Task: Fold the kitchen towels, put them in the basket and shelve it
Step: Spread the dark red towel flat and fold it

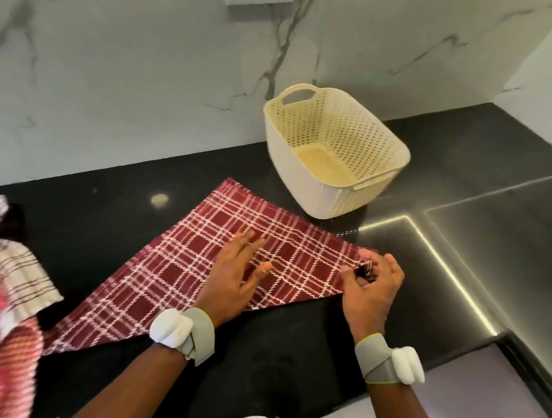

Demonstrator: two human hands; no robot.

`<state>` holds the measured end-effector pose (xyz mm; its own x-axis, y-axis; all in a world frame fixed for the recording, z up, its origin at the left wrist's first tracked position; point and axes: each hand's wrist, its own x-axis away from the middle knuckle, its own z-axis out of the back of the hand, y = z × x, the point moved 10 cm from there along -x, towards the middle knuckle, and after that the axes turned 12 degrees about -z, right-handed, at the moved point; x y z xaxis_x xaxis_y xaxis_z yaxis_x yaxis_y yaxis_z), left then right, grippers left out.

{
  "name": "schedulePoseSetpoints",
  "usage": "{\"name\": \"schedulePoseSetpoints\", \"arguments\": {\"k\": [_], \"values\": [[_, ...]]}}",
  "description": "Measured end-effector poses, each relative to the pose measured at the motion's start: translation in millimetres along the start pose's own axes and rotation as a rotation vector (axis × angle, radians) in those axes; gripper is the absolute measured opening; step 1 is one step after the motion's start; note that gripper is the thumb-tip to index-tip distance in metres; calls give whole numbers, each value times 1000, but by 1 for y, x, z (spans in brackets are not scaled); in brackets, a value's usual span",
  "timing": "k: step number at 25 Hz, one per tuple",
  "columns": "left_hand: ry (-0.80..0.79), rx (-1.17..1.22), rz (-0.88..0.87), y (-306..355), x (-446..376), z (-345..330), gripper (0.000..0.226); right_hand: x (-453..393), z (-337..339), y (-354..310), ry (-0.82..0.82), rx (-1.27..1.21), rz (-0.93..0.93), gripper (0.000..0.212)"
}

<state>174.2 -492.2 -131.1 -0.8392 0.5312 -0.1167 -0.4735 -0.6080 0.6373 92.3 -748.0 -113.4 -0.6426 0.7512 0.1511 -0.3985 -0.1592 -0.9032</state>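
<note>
While two hands (235,270) (370,284) busy: one basket (301,166).

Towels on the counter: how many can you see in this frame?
3, perhaps more: a maroon plaid towel spread mid-counter under both hands, a white striped towel at the left edge, and a pink striped towel below it, blurred and cropped.

A woven cloth towel (203,269) is lying matt on the glossy black stone counter (458,159), beside a perforated plastic basket (304,178).
</note>
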Motion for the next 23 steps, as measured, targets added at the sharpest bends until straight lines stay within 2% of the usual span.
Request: {"name": "schedulePoseSetpoints", "arguments": {"k": [2, 4, 6, 7, 9, 11, 12, 14, 15, 16, 17, 19, 21, 23], "values": [[41, 79, 44, -10, 16, 10, 55, 8, -13, -23, 60, 66, 148, 35], [63, 27, 35, -14, 35, 24, 54, 8, -21, -28, 135, 180, 121, 34], [81, 7, 53, -19, 55, 36, 54, 6, -23, -29, 159, 141, 87, 34], [106, 40, 78, -22, 63, 44, 51, 7, -26, -39, 158, 101, 181, 32], [225, 227, 177, -32, 81, 62, 45, 45, -51, -78, 72, 89, 500, 29], [458, 615, 352, -47, 97, 78, 41, 107, -95, -124, -129, 49, 753, 29], [604, 904, 407, -55, 108, 84, 48, 145, -124, -145, -310, 43, 845, 31], [762, 1488, 398, -66, 122, 87, 74, 233, -179, -169, -754, 86, 1023, 32], [786, 1663, 315, -61, 129, 97, 78, 271, -194, -168, -922, 117, 1127, 31], [801, 1737, 237, -57, 137, 107, 74, 293, -199, -164, -1013, 125, 1208, 30], [843, 1718, 196, -55, 148, 117, 67, 300, -199, -160, -1046, 107, 1231, 29], [981, 1601, 209, -66, 169, 124, 60, 279, -193, -159, -972, 15, 1142, 27], [1093, 1503, 334, -77, 187, 117, 78, 246, -195, -152, -853, -1, 1035, 23], [1158, 1383, 451, -87, 196, 110, 72, 225, -218, -138, -825, 117, 1017, 20]]}}
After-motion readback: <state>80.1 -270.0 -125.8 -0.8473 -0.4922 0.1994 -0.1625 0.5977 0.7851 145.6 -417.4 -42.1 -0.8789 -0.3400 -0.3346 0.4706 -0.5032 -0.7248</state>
